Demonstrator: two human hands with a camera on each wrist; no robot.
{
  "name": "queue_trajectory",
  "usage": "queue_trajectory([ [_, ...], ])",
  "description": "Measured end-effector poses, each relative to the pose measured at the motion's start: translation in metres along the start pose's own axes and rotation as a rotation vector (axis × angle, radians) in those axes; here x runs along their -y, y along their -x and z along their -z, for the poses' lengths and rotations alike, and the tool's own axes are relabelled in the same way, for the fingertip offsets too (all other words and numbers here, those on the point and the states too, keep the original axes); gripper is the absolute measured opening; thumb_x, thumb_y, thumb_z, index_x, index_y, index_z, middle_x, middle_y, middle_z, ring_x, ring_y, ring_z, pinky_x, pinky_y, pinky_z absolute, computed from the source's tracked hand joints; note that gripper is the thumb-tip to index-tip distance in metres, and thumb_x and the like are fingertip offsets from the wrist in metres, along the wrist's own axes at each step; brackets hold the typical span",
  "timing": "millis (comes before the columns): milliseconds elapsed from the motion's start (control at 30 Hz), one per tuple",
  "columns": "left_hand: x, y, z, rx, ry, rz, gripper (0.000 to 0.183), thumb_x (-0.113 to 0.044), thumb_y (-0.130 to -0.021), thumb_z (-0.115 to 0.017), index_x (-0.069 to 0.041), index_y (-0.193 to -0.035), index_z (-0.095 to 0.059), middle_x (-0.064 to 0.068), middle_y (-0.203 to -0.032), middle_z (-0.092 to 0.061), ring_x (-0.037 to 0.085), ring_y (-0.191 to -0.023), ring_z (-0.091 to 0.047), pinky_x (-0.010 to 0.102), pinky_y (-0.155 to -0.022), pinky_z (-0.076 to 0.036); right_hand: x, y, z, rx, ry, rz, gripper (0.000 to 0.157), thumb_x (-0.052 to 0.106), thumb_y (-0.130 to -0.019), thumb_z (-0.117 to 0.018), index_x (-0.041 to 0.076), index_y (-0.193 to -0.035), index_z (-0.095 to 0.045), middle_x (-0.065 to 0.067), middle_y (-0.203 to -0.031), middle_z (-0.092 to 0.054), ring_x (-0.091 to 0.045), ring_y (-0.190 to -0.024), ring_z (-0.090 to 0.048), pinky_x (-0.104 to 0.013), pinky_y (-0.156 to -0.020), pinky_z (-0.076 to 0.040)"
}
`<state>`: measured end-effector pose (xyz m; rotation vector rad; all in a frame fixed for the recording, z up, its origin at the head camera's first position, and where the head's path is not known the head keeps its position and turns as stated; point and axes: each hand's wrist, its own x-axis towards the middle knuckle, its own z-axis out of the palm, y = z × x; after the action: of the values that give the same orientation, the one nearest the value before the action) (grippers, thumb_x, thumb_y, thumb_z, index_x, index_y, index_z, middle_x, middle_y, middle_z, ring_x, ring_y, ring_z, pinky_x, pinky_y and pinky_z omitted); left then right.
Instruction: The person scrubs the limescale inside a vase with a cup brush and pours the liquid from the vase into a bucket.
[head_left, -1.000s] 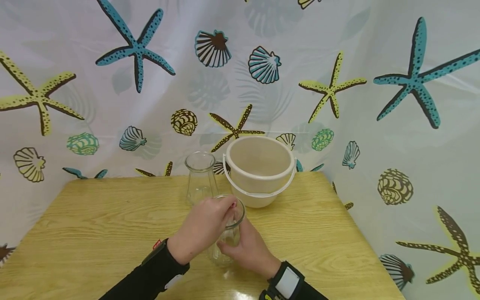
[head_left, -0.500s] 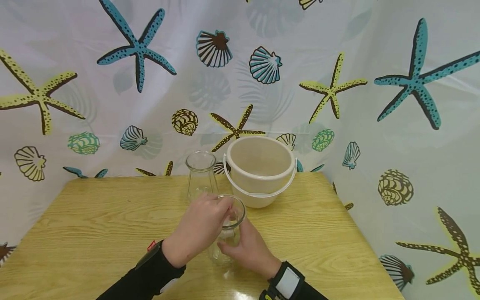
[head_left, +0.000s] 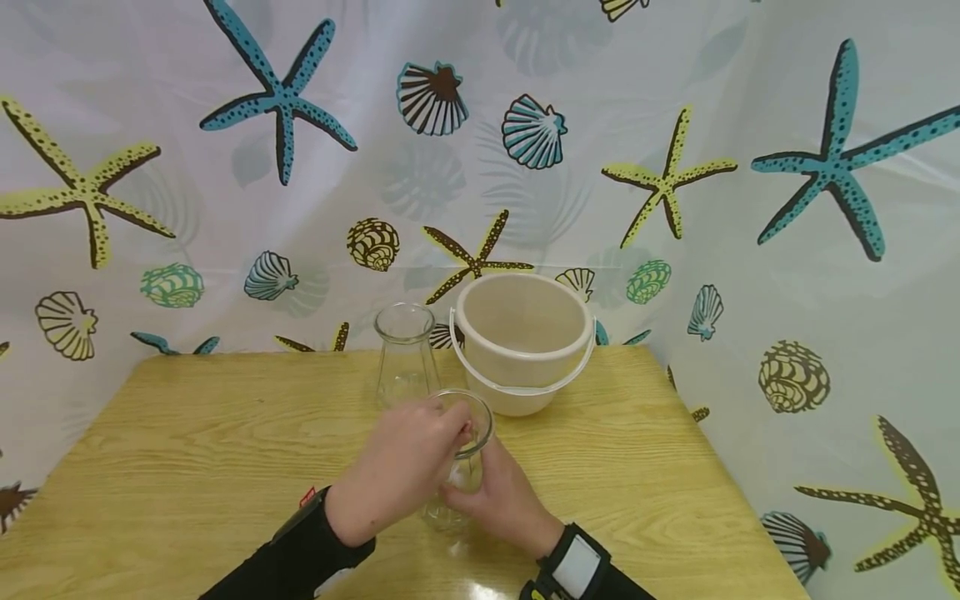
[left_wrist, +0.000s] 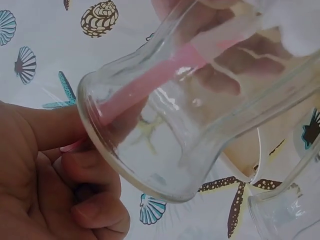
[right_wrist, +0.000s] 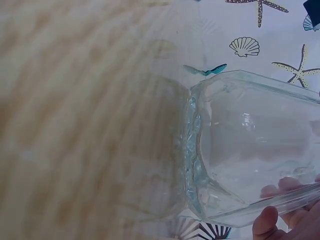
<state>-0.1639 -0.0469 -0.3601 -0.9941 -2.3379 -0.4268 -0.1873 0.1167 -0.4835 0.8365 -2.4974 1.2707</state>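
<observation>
One wide cloth (head_left: pixel 480 179) printed with starfish and shells is hanging behind the wood-grained bench (head_left: pixel 247 433). A cream bucket (head_left: pixel 521 372) is standing toward the back, and a flared glass jar (head_left: pixel 405 367) is standing just left of it. Nearer the person, a second jar (right_wrist: pixel 250 135) is being held by the right grip (head_left: pixel 506 500), which is curling round its body; whether its base is touching the bench, I cannot tell. The left grip (head_left: pixel 401 467) is hovering at the rim, its finger and thumb pinching a pink stick (left_wrist: pixel 145 87). That stick's long axis is running roughly along the jar's own, inward from the mouth, away from the left grip, which is lying nearer the mouth than the right. Smallest, a soft white head (left_wrist: pixel 302 25) is showing deeper, beyond the stick.
</observation>
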Motion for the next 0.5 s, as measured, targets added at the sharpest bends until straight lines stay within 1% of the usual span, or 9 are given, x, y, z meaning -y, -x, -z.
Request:
queue_trajectory([
  [67,-0.0017,-0.0006,-0.0004,-0.005,0.026,0.010,0.009,-0.015,-0.085,-0.070,-0.014,-0.085,-0.061,-0.006,-0.058,-0.051,0.009,-0.053,-0.045,0.024,-0.042,-0.037,-0.0002,0.0003,0.0002,0.005,0.003,-0.008,0.079,0.034,-0.075,-0.075,0.036,-0.139,-0.029,0.016,-0.129,-0.046,-0.004,-0.114,-0.044,-0.039,-0.094,-0.043],
  [167,-0.0035,-0.0020,-0.0009,0.003,0.077,0.046,0.008,-0.017,-0.088,-0.068,-0.016,-0.086,-0.060,-0.009,-0.060,-0.047,0.006,-0.053,-0.043,0.022,-0.043,-0.036,0.0003,0.0006,0.0007,0.013,-0.003,-0.018,0.078,0.033,-0.075,-0.075,0.036,-0.139,-0.029,0.016,-0.127,-0.046,-0.003,-0.112,-0.044,-0.038,-0.094,-0.044],
  [333,-0.0032,-0.0033,-0.0041,0.012,0.142,0.089,0.011,-0.017,-0.090,-0.066,-0.017,-0.083,-0.057,-0.010,-0.064,-0.047,0.004,-0.054,-0.043,0.022,-0.044,-0.036,0.0009,0.0005,0.0009,0.019,-0.006,-0.018,0.079,0.034,-0.076,-0.074,0.035,-0.140,-0.027,0.016,-0.129,-0.045,-0.004,-0.113,-0.043,-0.039,-0.094,-0.044],
  [500,0.0003,-0.0044,-0.0095,-0.001,0.170,0.111,0.008,-0.017,-0.089,-0.067,-0.017,-0.085,-0.060,-0.009,-0.067,-0.050,0.003,-0.057,-0.045,0.021,-0.046,-0.039,0.0001,-0.0002,0.0009,0.017,0.005,-0.004,0.080,0.039,-0.078,-0.073,0.035,-0.142,-0.025,0.016,-0.132,-0.044,-0.004,-0.116,-0.042,-0.039,-0.095,-0.043],
])
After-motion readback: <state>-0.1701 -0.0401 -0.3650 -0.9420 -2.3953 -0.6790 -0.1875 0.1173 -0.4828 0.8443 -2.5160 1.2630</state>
